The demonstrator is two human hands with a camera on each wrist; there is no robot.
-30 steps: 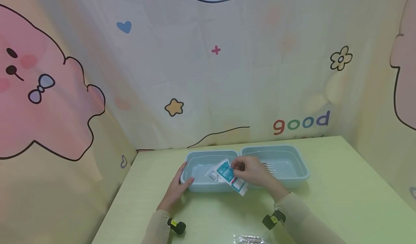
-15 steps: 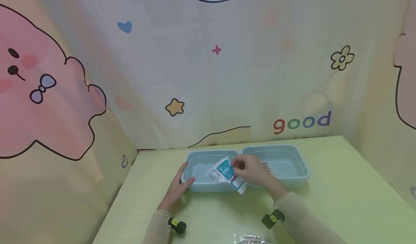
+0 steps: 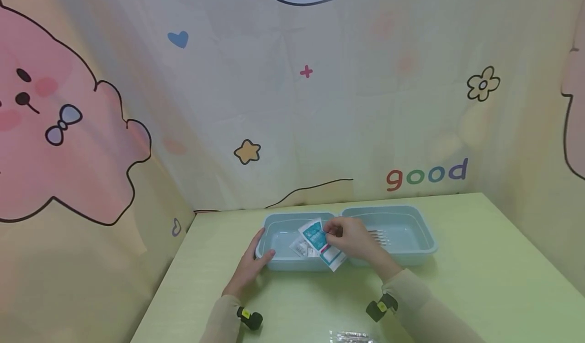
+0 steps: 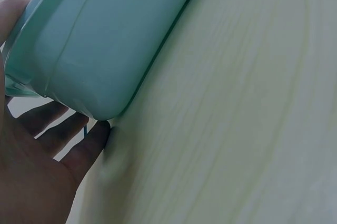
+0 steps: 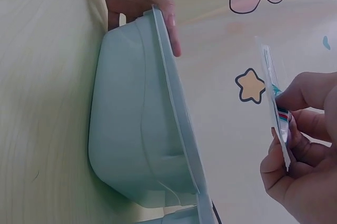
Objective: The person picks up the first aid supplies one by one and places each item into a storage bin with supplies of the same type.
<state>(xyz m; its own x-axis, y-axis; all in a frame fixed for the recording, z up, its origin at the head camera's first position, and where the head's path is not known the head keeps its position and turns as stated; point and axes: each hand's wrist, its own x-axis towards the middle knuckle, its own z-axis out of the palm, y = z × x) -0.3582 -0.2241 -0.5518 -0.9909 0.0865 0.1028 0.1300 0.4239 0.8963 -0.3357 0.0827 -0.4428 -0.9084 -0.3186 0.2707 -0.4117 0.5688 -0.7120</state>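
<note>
Over by the back edge of the desk (image 3: 475, 236), the left hand (image 3: 250, 265) grips the left plastic basin (image 3: 292, 264), fingers apart, thumb over the rim; the right hand (image 3: 353, 237) pinches a teal-and-white sachet (image 3: 314, 235) above that basin's front-right corner.

Star (image 3: 247, 151), flower (image 3: 483, 85) and heart (image 3: 179, 39) on backdrop (image 3: 347, 124)

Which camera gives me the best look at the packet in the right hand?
The head view, since the packet shows its printed face there. The right wrist view catches it nearly edge-on in the right hand; the left wrist view doesn't show it.
</note>
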